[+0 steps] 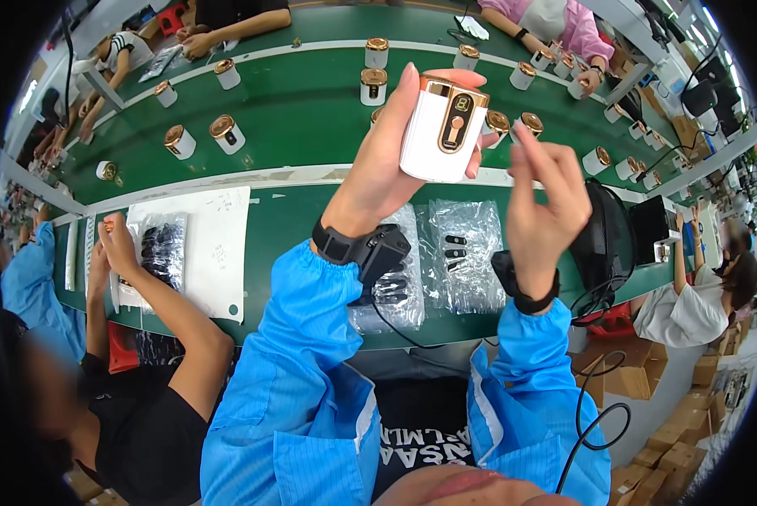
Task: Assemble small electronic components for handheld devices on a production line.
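My left hand (377, 173) grips a white handheld device (425, 143) with gold-coloured trim, raised above the near edge of the green belt. Its front faces up, with a dark oval panel, a small lit display and a gold button. To the right of it is my right hand (549, 198), apart from the device, with thumb and fingertips drawn together. Whatever is between those fingertips, if anything, is too small to make out. Below my hands, a clear plastic bag (475, 232) with small black oval pieces lies on the table, beside another bag (404, 316) partly hidden by my left wrist.
Several similar white-and-gold devices stand on the green belt (294, 110). A black bag (604, 232) and cables lie to the right. At left, a co-worker's hands (115, 249) are near a white sheet (218, 244). More co-workers sit across the belt. Black cords hang from my wrist straps.
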`<state>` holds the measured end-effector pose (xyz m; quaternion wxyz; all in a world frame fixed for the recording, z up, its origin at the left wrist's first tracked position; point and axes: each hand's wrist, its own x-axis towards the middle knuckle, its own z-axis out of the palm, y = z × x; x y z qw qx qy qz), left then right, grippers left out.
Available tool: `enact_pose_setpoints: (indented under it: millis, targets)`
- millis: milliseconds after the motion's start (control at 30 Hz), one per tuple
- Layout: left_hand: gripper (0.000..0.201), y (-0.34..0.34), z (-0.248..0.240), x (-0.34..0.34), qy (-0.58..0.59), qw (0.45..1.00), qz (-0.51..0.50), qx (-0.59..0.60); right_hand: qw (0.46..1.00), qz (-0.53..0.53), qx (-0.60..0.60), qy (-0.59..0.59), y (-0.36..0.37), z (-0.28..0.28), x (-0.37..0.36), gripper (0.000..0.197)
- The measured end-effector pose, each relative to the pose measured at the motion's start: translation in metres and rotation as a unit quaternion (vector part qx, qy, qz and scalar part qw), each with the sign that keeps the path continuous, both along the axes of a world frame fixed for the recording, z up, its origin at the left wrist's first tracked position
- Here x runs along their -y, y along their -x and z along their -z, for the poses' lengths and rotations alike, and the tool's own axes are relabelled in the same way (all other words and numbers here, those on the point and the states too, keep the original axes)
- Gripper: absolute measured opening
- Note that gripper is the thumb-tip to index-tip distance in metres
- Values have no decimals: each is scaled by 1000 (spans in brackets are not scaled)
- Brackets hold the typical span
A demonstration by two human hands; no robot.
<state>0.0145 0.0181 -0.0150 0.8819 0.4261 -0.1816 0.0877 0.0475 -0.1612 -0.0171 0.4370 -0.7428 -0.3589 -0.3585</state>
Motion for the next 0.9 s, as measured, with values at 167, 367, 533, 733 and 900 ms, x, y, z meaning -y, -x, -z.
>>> enact_pose_setpoints:
  millis: [167,367,533,733,900]
  targets:
    - [68,1,-5,-13,4,998,32,55,998,-44,-6,-33,-13,14,-24,27]
    - [77,8,-6,-19,9,1000,-18,23,975,-167,-148,-3,-20,-17,-28,28]
    - [81,2,-7,-18,12,1000,-24,9,945,-269,-171,-71,-26,-43,-19,28]
    - [81,-3,-3,-17,5,1000,-13,-24,872,-354,-275,-196,-11,-41,-29,25]
    - [80,-7,-1,-20,-8,999,-24,-42,880,-336,-291,-165,-22,-39,-26,23]
